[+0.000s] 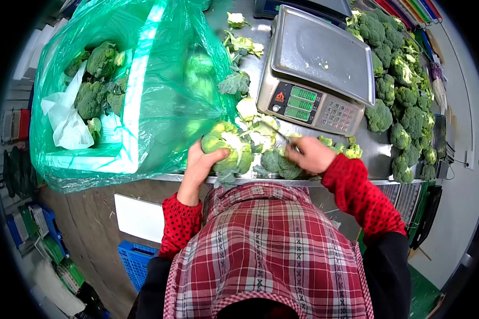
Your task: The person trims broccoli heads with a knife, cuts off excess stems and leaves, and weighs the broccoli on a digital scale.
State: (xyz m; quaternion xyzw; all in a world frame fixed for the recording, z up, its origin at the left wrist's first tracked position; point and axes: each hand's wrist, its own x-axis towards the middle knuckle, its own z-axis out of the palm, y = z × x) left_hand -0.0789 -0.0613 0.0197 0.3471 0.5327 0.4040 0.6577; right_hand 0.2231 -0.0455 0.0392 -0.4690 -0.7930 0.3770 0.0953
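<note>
My left hand (198, 166) is closed around a head of broccoli (230, 146), its pale cut side and leaves facing up. In my right hand (311, 154) is a knife (275, 130), its blade smeared by motion and pointing up and left over cut stem pieces (261, 139). Another broccoli head (282, 164) lies just below the right hand, at the table's front edge. Small green trimmings (351, 151) are scattered to the right of that hand. My fingers partly hide the knife's handle.
A green plastic bag lines a white crate (138, 95) at left, with broccoli heads (93, 90) and white paper inside. A weighing scale (319, 74) stands behind my hands. Many broccoli heads (407, 101) are piled at right. Leaf trimmings (237, 82) lie between bag and scale.
</note>
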